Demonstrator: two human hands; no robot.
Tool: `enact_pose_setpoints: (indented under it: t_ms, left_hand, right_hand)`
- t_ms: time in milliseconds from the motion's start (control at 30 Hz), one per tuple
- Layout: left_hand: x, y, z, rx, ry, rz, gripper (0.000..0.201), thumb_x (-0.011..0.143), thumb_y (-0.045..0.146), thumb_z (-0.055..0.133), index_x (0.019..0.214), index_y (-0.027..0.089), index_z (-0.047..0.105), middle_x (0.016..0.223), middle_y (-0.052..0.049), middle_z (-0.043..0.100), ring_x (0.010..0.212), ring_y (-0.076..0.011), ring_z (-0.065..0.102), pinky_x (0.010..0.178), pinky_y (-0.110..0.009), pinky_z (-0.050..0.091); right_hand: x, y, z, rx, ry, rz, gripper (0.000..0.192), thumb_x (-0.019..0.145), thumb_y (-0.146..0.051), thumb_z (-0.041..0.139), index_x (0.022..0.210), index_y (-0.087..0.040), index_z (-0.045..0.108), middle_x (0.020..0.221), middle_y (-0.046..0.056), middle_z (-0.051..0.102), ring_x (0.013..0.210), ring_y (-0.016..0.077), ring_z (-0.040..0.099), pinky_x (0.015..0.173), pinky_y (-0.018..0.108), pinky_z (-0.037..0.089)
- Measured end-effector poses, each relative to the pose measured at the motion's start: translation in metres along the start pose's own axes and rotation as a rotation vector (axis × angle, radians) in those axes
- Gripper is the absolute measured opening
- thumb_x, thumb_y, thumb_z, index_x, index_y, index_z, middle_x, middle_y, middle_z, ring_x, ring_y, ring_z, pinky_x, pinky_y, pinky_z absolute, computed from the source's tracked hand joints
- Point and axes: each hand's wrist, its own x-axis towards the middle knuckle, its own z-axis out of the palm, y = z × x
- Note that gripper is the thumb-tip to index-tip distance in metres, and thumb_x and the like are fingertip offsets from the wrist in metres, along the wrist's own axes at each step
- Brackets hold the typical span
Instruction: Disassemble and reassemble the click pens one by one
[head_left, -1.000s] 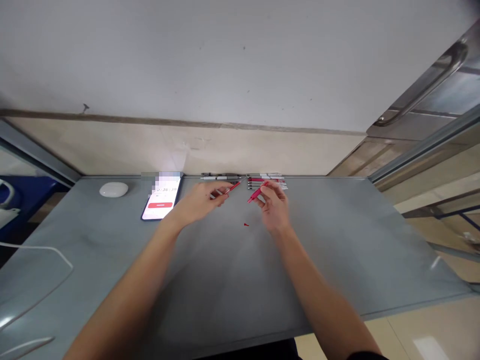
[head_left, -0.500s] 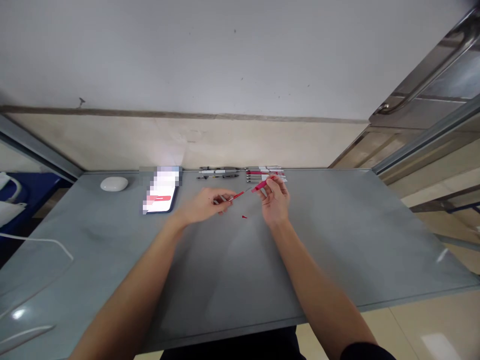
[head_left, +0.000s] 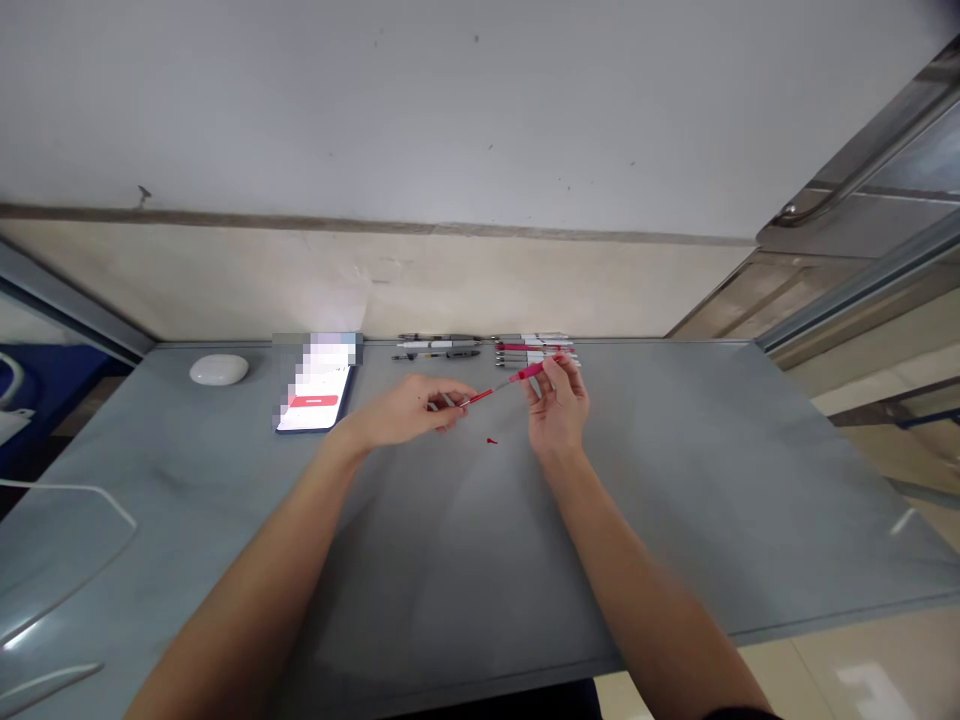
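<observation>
Between its thumb and fingers, my left hand point(head_left: 427, 408) pinches a thin red pen refill point(head_left: 481, 396) that slants up to the right. The refill's far end meets the open end of a pink pen barrel point(head_left: 529, 371); how far it sits inside I cannot tell. My right hand point(head_left: 559, 405) is closed around that barrel with its fingertips. Below the refill, a small red pen tip point(head_left: 491, 441) lies on the grey table point(head_left: 465, 560). Behind the hands, several pens point(head_left: 439, 345) lie in a group, with more white, grey and pink pens point(head_left: 529, 340) to their right.
Left of my hands lies a phone point(head_left: 315, 395) with a lit screen. A white rounded case point(head_left: 219, 370) sits further left, and a white cable point(head_left: 112, 495) crosses the table's left side. A wall point(head_left: 420, 285) rises along the back edge.
The pink barrel and the red refill now meet end to end, more nearly in line. My right hand has shifted slightly right; the camera view has moved a little.
</observation>
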Motion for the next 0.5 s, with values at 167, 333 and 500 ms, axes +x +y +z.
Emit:
enact_pose_setpoints:
  t_ms: [167,333,500]
  left_hand:
    - [-0.0008,-0.0002,-0.0019,0.001,0.004,-0.017,0.028,0.092,0.036,0.052,0.112,0.024,0.067,0.086,-0.002,0.066,0.075,-0.0152,0.059,0.066,-0.026,0.045]
    - [-0.0009,-0.0024,-0.0011,0.008,0.022,-0.015,0.031,0.092,0.038,0.052,0.114,0.024,0.068,0.093,-0.004,0.068,0.076,-0.0159,0.061,0.066,-0.027,0.047]
    - [-0.0016,-0.0017,-0.002,0.041,0.031,0.019,0.031,0.092,0.038,0.05,0.111,0.024,0.07,0.09,-0.004,0.069,0.074,-0.0164,0.061,0.063,-0.027,0.048]
  right_hand:
    - [-0.0014,0.0012,-0.0003,-0.02,-0.02,-0.002,0.023,0.065,-0.025,0.082,0.082,-0.024,0.066,0.083,-0.006,0.067,0.072,0.0087,0.066,0.07,0.026,0.061]
    - [-0.0019,0.002,-0.0001,-0.032,-0.005,0.005,0.024,0.065,-0.025,0.082,0.082,-0.024,0.065,0.084,-0.006,0.068,0.074,0.0091,0.066,0.07,0.025,0.06]
    - [-0.0013,0.0014,-0.0008,-0.003,-0.007,0.028,0.025,0.063,-0.024,0.084,0.08,-0.024,0.064,0.085,-0.007,0.068,0.072,0.0077,0.066,0.07,0.023,0.06]
